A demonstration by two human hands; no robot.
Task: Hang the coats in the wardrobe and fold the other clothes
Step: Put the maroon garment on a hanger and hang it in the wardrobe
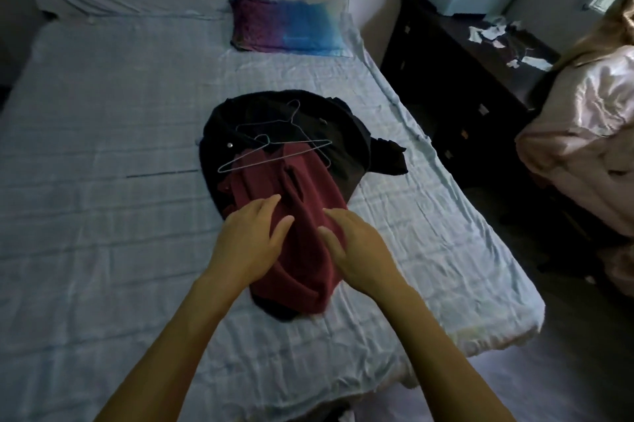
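Note:
A dark red garment (302, 195) lies bunched on top of a black coat (343, 133) on the bed. Two thin wire hangers (274, 143) rest across the pile's far half, one over the black coat and one over the red cloth. My left hand (254, 236) lies on the red garment's left side with fingers spread. My right hand (353, 246) touches its right side, fingers curled slightly against the cloth. Neither hand clearly pinches the fabric. A black edge of clothing shows under the red garment near me.
The bed (103, 181) has a pale blue creased sheet and a purple-to-blue pillow (284, 27) at its head. A dark dresser (463, 78) with scattered papers stands to the right. A pink satin quilt (583, 133) is heaped at the far right.

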